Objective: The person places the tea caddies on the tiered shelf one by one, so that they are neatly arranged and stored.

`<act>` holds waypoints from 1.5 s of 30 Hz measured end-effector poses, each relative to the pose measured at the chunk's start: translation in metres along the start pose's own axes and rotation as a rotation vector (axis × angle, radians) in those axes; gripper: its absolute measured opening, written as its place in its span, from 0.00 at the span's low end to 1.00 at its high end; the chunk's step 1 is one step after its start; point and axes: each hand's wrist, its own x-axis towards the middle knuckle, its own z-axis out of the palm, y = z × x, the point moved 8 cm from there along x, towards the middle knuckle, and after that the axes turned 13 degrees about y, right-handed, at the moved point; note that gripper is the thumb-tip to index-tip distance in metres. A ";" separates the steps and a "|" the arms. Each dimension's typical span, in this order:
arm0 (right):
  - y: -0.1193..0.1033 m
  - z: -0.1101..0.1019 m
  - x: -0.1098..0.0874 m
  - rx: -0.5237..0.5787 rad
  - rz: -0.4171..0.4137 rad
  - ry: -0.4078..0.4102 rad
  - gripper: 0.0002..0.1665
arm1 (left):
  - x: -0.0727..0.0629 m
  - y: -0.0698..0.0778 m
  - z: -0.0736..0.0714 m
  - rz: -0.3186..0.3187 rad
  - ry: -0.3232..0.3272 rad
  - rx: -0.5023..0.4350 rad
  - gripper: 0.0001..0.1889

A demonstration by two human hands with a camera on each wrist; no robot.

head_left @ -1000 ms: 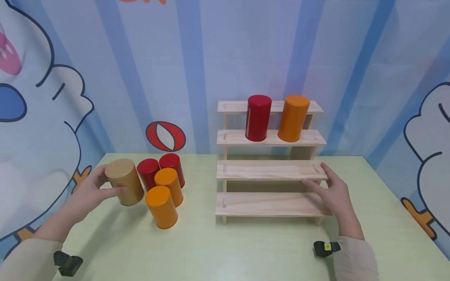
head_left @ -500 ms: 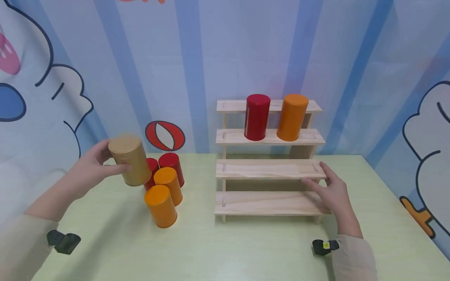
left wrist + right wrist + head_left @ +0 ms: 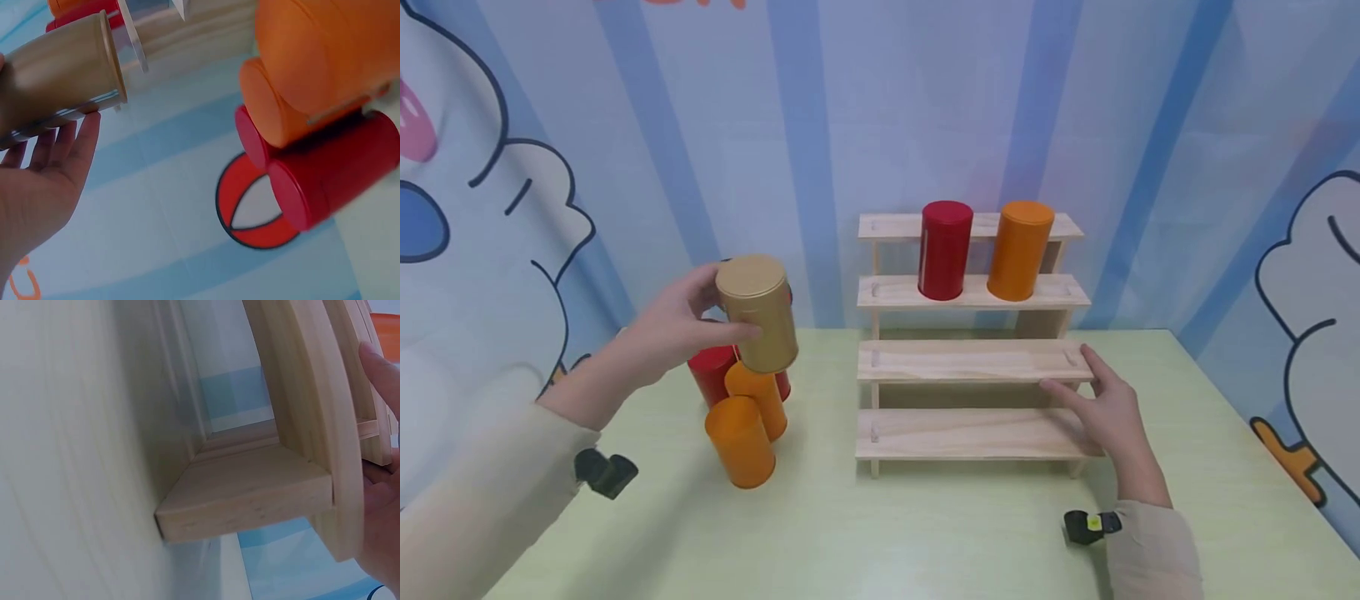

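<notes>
In the head view my left hand (image 3: pixel 670 329) grips a gold lidded canister (image 3: pixel 762 312), thumb across its near side. It is held upright with a slight tilt, above the left part of the table, overlapping the canisters behind it. In the left wrist view the fingers curl along the underside of the gold canister (image 3: pixel 62 72). My right hand (image 3: pixel 1108 408) holds the right end of a tiered wooden shelf (image 3: pixel 955 360), thumb at the front edge of the second step from the bottom. A red canister (image 3: pixel 945 250) and an orange canister (image 3: pixel 1021 250) stand on the third step.
On the left of the table (image 3: pixel 850 533) stand two orange canisters, the nearer one (image 3: pixel 740 442) in front, and two red canisters, the left one (image 3: pixel 711 375) partly hidden by the left hand. A striped cartoon backdrop (image 3: pixel 880 108) hangs behind the table.
My left hand has lifted the gold canister from beside the group and carried it up and to the right. The right hand stays on the shelf.
</notes>
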 end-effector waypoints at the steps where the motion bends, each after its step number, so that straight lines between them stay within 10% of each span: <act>1: 0.000 0.000 0.000 -0.001 0.000 0.000 0.60 | 0.002 0.005 0.006 0.013 -0.010 -0.006 0.37; 21: -0.001 -0.001 0.001 -0.004 0.008 0.000 0.61 | 0.040 0.059 0.122 0.103 -0.115 -0.171 0.32; 45: -0.001 -0.001 0.002 -0.027 0.010 0.002 0.62 | 0.066 0.094 0.245 0.093 -0.096 -0.297 0.34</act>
